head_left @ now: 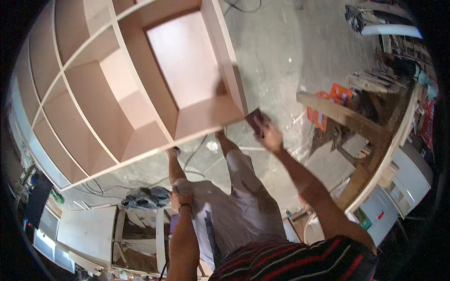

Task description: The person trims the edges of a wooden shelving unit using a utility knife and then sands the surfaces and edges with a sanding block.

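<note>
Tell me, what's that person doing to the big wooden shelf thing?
A person stands over a large wooden shelf unit lying on a dusty concrete floor. Their right hand presses a dark sanding block against the unit's near corner. Their left hand hangs by their leg, and whether it holds anything is unclear. A power tool lies on the floor nearby, and a rough timber bench stands to the right.

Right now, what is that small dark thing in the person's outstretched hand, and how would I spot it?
Start at the big pale wooden shelf unit with open compartments lying across the concrete floor. Follow its lower front edge to the right-hand corner, where the right hand reaches out. There it presses a small dark reddish-brown block, possibly a sanding block, the only dark piece against that light wood.
</note>
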A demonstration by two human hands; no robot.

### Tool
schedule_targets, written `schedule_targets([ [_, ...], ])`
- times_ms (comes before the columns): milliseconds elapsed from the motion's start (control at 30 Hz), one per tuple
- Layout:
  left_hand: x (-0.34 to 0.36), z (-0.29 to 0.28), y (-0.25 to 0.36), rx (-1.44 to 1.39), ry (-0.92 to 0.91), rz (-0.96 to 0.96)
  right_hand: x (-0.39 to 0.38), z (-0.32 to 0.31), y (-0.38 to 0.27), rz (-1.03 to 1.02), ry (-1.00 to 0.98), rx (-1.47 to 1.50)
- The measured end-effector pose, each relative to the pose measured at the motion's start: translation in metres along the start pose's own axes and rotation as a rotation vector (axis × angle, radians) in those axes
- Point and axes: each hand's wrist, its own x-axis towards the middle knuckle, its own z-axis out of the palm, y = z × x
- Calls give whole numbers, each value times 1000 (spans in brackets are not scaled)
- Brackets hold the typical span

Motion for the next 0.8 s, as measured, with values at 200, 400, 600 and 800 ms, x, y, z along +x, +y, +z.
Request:
schedule_targets([
  [200, 0, 8, 24, -25, 150, 12, 112, -16, -70, 14, 293, 46],
  [400, 15, -20, 53, -132, 107, -65, 318, -109, -121, -122, 564, 202],
  [600, 36, -35, 39, -138, 111, -23, 452, -195, -161, -189, 487, 107],
  [800, 34, -73, 23, -154, 116, -7, 490, -243, -158, -575, 199, -236],
])
